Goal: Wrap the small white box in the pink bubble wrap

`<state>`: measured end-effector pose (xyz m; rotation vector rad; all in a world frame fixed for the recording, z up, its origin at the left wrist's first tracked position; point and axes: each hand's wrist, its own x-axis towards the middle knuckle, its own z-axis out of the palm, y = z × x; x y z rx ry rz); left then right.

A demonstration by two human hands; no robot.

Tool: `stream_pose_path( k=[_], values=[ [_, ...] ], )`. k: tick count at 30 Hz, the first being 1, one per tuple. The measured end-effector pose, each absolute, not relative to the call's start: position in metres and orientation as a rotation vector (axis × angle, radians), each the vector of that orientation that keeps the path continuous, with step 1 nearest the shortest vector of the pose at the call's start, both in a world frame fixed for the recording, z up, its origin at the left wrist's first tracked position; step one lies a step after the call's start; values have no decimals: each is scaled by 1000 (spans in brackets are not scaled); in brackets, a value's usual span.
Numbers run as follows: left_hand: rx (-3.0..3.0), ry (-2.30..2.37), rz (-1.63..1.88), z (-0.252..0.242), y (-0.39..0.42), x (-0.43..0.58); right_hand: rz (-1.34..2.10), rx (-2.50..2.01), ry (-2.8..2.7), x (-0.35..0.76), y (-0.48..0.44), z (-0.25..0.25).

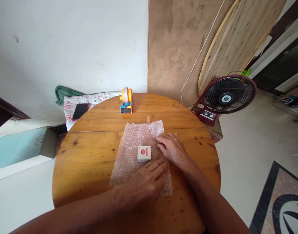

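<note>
A sheet of bubble wrap (131,139) lies spread on the round wooden table, its right side creased. On it rests a small white box (144,153) with a red round picture and red label. My left hand (146,182) lies over the lower right part of the wrap, just below the box, with its fingers stretched out flat. Curled at the right edge of the wrap is my right hand (172,148), thumb and fingers drawn together on the plastic. The wrap between its fingertips is partly hidden.
An orange and blue tape dispenser (126,100) stands at the table's (83,165) far side. Behind the left rim, a dark phone (80,111) lies on a printed white sack (69,107). A dark red fan (225,97) stands beyond the right rim, before a leaning wooden board (239,39).
</note>
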<state>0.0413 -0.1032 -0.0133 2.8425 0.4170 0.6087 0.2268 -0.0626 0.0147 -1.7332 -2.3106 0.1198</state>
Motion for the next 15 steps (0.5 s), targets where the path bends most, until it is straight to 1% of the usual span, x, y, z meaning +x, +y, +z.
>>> stream_pose_path(
  k=[6, 8, 12, 15],
  values=[
    [2761, 414, 482, -4, -103, 43, 227, -1683, -2197, 223, -70, 19],
    [2727, 411, 472, -2, -103, 45, 331, -1629, -2182, 222, -73, 24],
    [2674, 469, 471, 2, -104, 45, 612, -1381, -2179, 217, -78, 35],
    [2653, 500, 426, 3, -105, 44, 668, -1305, -2186, 214, -79, 35]
  ],
)
